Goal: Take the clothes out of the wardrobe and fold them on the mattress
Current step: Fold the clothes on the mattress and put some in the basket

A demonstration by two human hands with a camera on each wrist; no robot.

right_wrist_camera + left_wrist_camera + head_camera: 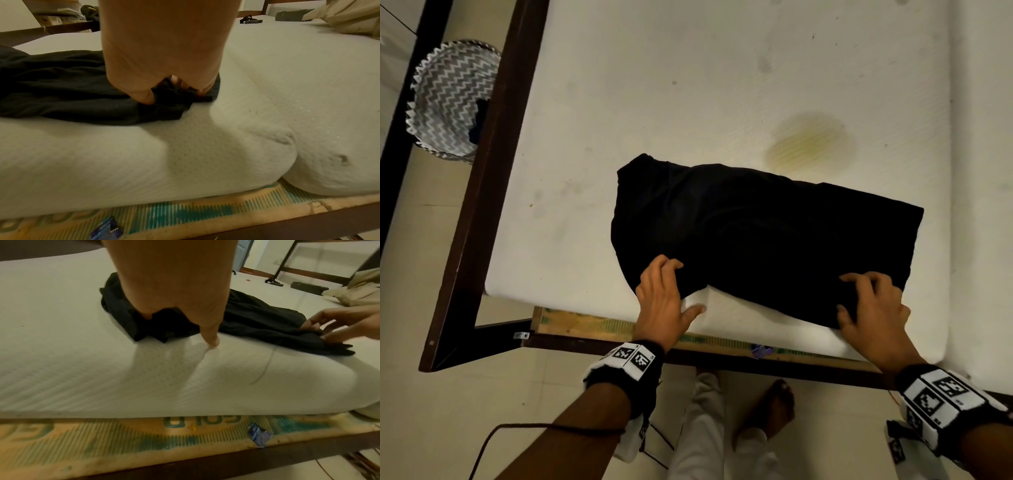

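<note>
**On the mattress: 1 garment half folded**

Near the mattress front edge lies 1 black garment, partly folded. Left hand and right hand each pinch its near corners. Probably 1 more fold left; wardrobe's not visible.

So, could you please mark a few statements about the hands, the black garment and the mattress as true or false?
1. The black garment lies on the white mattress. True.
2. The left hand hangs clear of the garment. False: its fingers grip the garment's near edge.
3. The right hand grips the garment's near right corner. True.
4. The garment hangs on a hanger. False: it lies folded on the mattress.
5. A zigzag-patterned basket stands on the mattress. False: it stands on the floor beside the bed frame.
</note>
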